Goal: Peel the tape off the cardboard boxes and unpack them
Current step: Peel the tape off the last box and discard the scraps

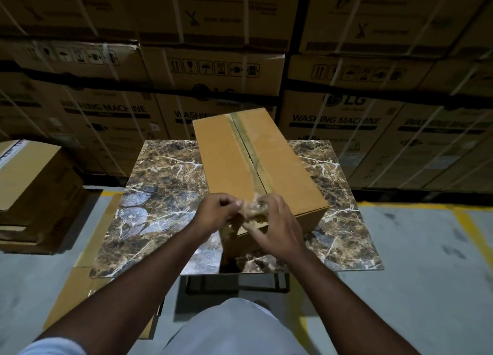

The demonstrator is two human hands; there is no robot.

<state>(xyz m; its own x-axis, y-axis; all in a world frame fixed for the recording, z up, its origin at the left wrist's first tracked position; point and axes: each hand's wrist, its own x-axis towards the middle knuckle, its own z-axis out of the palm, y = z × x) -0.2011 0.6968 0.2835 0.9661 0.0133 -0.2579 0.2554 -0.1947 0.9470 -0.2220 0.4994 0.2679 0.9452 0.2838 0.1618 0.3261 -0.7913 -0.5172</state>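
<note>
A brown cardboard box (pixel 226 162) lies on a marble-patterned table (pixel 157 184), its top flaps closed along the centre seam. A strip of clear tape (pixel 249 146) still runs along the far part of that seam. At the box's near top edge both hands meet on a crumpled wad of peeled tape (pixel 252 209). My left hand (pixel 216 212) pinches the wad from the left with curled fingers. My right hand (pixel 277 224) grips it from the right, in front of the box's near face.
Stacked washing-machine cartons (pixel 346 120) form a wall behind the table. More cardboard boxes (pixel 34 189) stand at the left, and flattened cardboard (pixel 77 298) lies on the grey floor under the table's left side. Yellow floor lines (pixel 469 229) run at the right.
</note>
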